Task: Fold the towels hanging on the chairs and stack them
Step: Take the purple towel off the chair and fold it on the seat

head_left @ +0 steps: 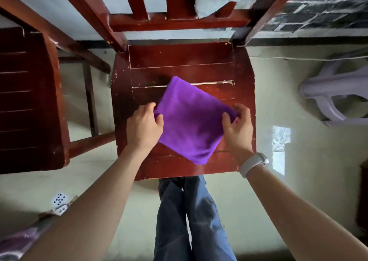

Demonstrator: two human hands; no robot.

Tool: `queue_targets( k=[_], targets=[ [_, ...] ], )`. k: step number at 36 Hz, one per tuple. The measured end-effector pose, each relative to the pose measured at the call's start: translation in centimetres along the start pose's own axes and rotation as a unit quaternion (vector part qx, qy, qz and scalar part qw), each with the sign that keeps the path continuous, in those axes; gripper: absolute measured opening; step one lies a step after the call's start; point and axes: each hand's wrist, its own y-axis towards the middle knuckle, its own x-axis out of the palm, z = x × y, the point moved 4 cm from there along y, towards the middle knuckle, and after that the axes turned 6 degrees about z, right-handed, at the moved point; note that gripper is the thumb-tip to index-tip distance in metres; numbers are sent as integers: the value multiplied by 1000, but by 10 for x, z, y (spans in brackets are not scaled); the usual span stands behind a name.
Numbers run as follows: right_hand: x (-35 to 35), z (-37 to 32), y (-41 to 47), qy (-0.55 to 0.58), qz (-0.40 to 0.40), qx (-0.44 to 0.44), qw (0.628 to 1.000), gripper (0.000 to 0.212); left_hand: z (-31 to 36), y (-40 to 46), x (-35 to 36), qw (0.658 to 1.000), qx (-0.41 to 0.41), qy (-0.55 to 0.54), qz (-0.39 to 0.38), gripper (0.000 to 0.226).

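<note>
Hands flank the folded purple terry towel (191, 119) lying diamond-wise mid-seat on the red-brown wooden chair (243, 65): left hand (144, 124) pinches its left corner, right hand (238, 124) its right, both equally near.

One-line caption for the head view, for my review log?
Both hands pinch a folded purple towel on the wooden chair seat.

No readable text, label, brand or number was found anywhere in view; the only print was a small card (59, 199) on the floor (298, 191), bearing dark pip marks too blurred to count.
</note>
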Motion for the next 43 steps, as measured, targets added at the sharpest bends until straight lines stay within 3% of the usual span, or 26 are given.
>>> queue_targets(
  k=[4,7,9,12,16,19,22,25,29,32,37,40,42,43],
  targets=[
    [8,-11,17,-128,44,-120,984,56,10,-6,-2,999,-12,-39,35,62],
    [29,-17,3,-225,-8,-244,943,56,28,-2,-2,992,113,10,63,65],
    [47,-8,-9,-276,-55,-299,912,54,34,1,9,979,190,66,25,64],
    [64,7,-17,-345,-109,-312,879,56,25,8,25,975,193,111,-27,66],
    [58,0,-11,-266,-95,-313,907,49,25,12,26,980,191,46,-37,60],
    [31,2,-7,-184,-4,-214,959,40,29,12,12,988,140,-67,14,54],
    [15,21,-7,-110,18,8,994,37,21,15,9,992,26,-121,22,48],
    [20,30,-12,-101,-50,130,985,36,19,22,12,995,8,-95,11,52],
    [27,32,-5,-43,-52,220,973,35,26,34,4,989,-42,-137,-24,35],
    [33,34,1,9,-65,270,961,17,22,40,3,963,-110,-236,-74,25],
    [32,26,-1,56,-45,284,956,27,21,35,3,911,-172,-344,-149,16],
    [27,17,-7,86,-42,239,966,30,18,28,-4,923,-152,-328,-131,21],
    [21,11,-15,136,-42,233,962,10,18,21,-15,942,-115,-300,-93,26],
    [16,9,-19,161,-42,241,956,14,20,15,-22,949,-97,-291,-74,29]
  ],
)
